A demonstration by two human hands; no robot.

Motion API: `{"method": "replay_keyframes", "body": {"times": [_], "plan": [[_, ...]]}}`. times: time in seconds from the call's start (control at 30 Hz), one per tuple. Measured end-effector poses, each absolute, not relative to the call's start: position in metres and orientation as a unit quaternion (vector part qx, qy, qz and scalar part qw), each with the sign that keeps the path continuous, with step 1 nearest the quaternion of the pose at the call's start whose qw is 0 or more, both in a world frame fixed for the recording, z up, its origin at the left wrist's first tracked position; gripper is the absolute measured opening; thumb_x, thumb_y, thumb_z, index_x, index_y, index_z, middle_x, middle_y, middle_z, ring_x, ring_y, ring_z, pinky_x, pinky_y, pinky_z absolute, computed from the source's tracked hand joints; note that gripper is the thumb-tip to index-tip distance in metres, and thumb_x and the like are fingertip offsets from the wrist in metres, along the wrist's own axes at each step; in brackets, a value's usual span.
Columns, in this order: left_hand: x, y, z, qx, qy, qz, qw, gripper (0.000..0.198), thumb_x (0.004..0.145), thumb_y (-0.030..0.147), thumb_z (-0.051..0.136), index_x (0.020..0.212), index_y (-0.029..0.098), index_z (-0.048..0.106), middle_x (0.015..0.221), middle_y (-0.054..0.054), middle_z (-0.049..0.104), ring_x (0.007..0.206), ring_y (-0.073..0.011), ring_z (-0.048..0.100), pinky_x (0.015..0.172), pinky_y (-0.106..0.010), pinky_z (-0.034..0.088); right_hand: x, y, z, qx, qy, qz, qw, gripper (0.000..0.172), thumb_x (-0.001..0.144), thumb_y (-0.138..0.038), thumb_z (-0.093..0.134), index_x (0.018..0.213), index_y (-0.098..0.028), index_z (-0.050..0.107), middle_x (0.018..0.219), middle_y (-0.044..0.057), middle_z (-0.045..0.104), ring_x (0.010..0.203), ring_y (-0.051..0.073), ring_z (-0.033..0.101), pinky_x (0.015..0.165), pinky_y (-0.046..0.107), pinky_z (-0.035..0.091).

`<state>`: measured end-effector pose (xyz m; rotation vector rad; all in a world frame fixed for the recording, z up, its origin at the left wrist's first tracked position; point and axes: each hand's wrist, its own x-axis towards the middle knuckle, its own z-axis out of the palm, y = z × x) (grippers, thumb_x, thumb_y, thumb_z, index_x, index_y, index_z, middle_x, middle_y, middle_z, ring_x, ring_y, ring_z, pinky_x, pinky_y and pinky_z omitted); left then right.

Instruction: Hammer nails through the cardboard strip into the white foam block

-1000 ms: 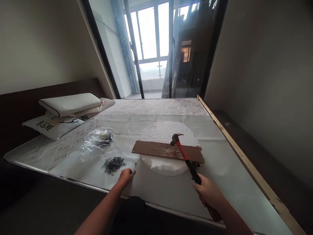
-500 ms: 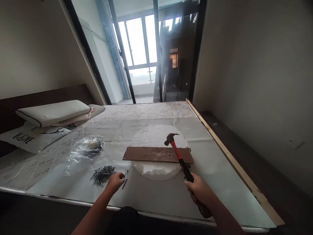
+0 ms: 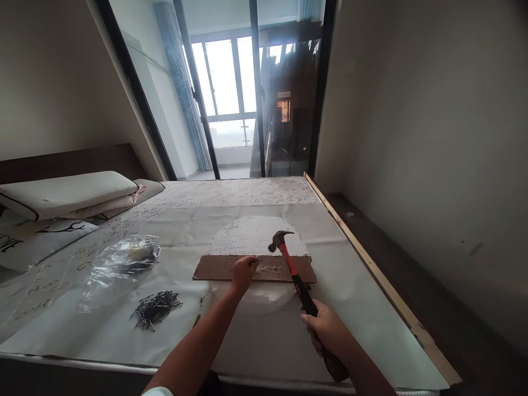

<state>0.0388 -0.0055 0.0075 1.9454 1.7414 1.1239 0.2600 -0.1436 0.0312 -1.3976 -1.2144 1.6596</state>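
A brown wooden board point(image 3: 214, 268) studded with nails lies across a round white foam disc point(image 3: 247, 234) on the covered mattress. My left hand point(image 3: 244, 273) rests on the board's middle with its fingers pinched, seemingly on a nail too small to make out. My right hand point(image 3: 328, 331) grips the handle of a red and black claw hammer point(image 3: 289, 261), whose head hovers just above the board, right of my left hand. A pile of loose dark nails point(image 3: 154, 308) lies to the left of the disc.
A crumpled clear plastic bag point(image 3: 124, 258) lies beyond the nails. Pillows point(image 3: 61, 195) are stacked at the far left by the headboard. A wooden strip point(image 3: 363, 258) runs along the mattress's right edge beside the wall. Glass doors stand beyond.
My left hand has left the spot beside the nail pile and moved up and right onto the board. The hammer stays over the board. My view has shifted to the right.
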Motion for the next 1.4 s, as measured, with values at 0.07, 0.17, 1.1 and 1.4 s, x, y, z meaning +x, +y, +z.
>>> {"method": "replay_keyframes", "body": {"times": [0.07, 0.17, 1.1, 1.4], "plan": [[0.043, 0.002, 0.001, 0.682, 0.611, 0.379, 0.139, 0.016, 0.073, 0.025, 0.054, 0.077, 0.020, 0.069, 0.078, -0.004, 0.069, 0.072, -0.0147, 0.061, 0.068, -0.025, 0.046, 0.260, -0.144, 0.032, -0.536, -0.466, 0.628, 0.319, 0.026, 0.064, -0.033, 0.045, 0.085, -0.020, 0.038, 0.041, -0.014, 0.033, 0.024, 0.007, 0.030, 0.024, 0.019, 0.027], [0.046, 0.006, -0.006, 0.682, 0.621, 0.363, 0.133, 0.016, 0.074, 0.024, 0.054, 0.079, 0.020, 0.069, 0.080, -0.004, 0.069, 0.075, -0.0151, 0.061, 0.071, -0.025, 0.045, 0.261, -0.143, 0.029, -0.539, -0.472, 0.623, 0.313, 0.025, 0.066, -0.033, 0.044, 0.087, -0.020, 0.038, 0.040, -0.014, 0.031, 0.024, 0.007, 0.029, 0.024, 0.019, 0.028], [0.046, 0.004, -0.016, 0.711, 0.600, 0.339, 0.139, 0.015, 0.076, 0.020, 0.053, 0.072, 0.018, 0.068, 0.079, -0.004, 0.065, 0.076, -0.0146, 0.057, 0.071, -0.025, 0.042, 0.259, -0.162, 0.054, -0.597, -0.640, 0.430, 0.223, 0.017, 0.069, -0.017, 0.042, 0.083, -0.018, 0.053, 0.056, -0.003, 0.043, 0.051, 0.012, 0.040, 0.047, 0.021, 0.030], [0.043, 0.005, -0.022, 0.728, 0.600, 0.311, 0.121, 0.014, 0.072, 0.017, 0.054, 0.073, 0.018, 0.068, 0.079, -0.004, 0.064, 0.078, -0.0149, 0.056, 0.073, -0.026, 0.042, 0.256, -0.161, 0.053, -0.606, -0.635, 0.431, 0.212, 0.015, 0.069, -0.014, 0.041, 0.079, -0.019, 0.052, 0.059, -0.002, 0.047, 0.052, 0.013, 0.042, 0.049, 0.021, 0.030]]}}
